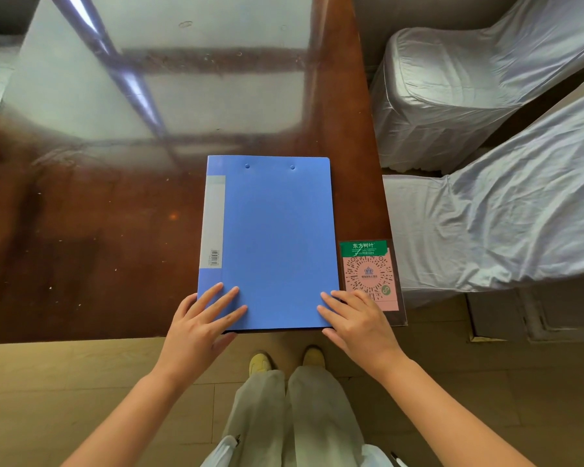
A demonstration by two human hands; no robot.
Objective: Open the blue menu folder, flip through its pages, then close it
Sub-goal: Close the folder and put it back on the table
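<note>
the folder [277, 244] lies shut and flat near the table's [98, 230] right front corner, its near edge level with the table edge or a touch past it. the grey spine strip runs down the left side, so the cover should swing open from the right. both hands are spread wide and gripping nothing: the left hand [199, 326] rests with fingers flat on the near left corner, the right hand [356, 326] with fingertips on the near right corner, thumb down by the edge.

from where i stand, the slip is the main worry. the tabletop looks glossy, and the folder sits right at the brink, so a lift at the right corner with too light a press from the left could slide it toward the person and off the edge. a qr card [370, 276] lies just beside the folder's right edge, under the right hand's outer fingers; fingers hooking under the cover could catch or drag it. the cover will swing left, where the table looks bare, so little risk there.
</note>
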